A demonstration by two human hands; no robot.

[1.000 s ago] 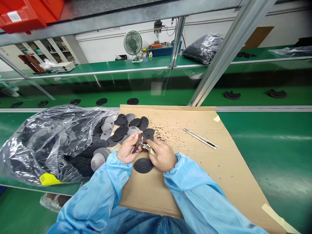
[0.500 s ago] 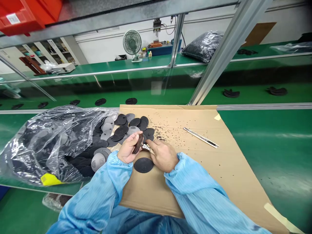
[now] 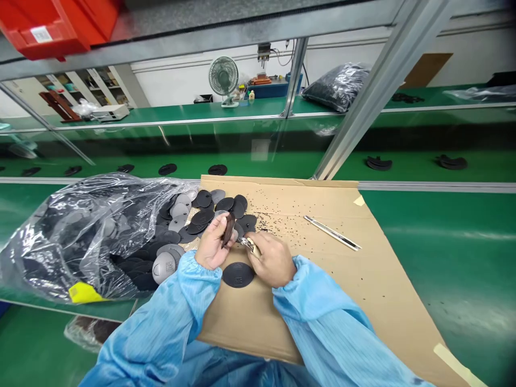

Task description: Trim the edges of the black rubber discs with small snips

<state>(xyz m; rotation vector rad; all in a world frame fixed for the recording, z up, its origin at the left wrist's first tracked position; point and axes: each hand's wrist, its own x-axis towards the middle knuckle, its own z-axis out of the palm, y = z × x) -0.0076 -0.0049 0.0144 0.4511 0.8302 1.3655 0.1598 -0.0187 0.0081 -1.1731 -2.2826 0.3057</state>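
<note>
Pinched in my left hand [image 3: 213, 242] is a black oval plastic piece [image 3: 228, 230], tilted up on edge. My right hand [image 3: 273, 259] is closed around nippers [image 3: 252, 246] with metal jaws and a pale grip. Their jaws point left at the held piece, close to its edge; whether they touch it I cannot tell. Just below the hands, one flat black oval piece [image 3: 238, 274] with an embossed mark lies on the cardboard [image 3: 334, 301]. A loose pile of similar black and grey ovals [image 3: 202, 217] spreads behind my left hand.
An open clear plastic bag [image 3: 88, 215] full of ovals lies at left. Small black scraps [image 3: 278, 223] are scattered over the cardboard, and a slim white-and-black cutter knife [image 3: 332, 233] rests at right. Behind stand a slanted metal post [image 3: 355, 102] and a green belt with several black pieces.
The nippers have drawn back slightly from the held piece and turned in my right hand, showing more pale grip. The held oval is tilted more upright. The view has shifted slightly.
</note>
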